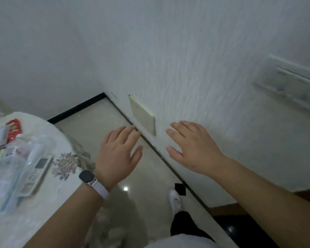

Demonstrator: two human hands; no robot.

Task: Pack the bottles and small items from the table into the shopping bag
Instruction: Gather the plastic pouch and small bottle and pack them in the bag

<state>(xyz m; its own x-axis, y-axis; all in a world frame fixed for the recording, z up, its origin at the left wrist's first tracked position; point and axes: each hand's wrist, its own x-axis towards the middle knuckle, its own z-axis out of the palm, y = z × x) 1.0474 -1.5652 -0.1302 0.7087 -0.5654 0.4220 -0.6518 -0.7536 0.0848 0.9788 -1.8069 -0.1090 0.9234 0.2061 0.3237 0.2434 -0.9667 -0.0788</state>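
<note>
Left hand point(118, 154), splayed and empty like the right hand point(191, 149), is hovering nearer the clear plastic bottles point(37, 152) lying to its left.

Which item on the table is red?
The small packet farthest back on the table; the bottles and remote are white or pale blue.
</note>
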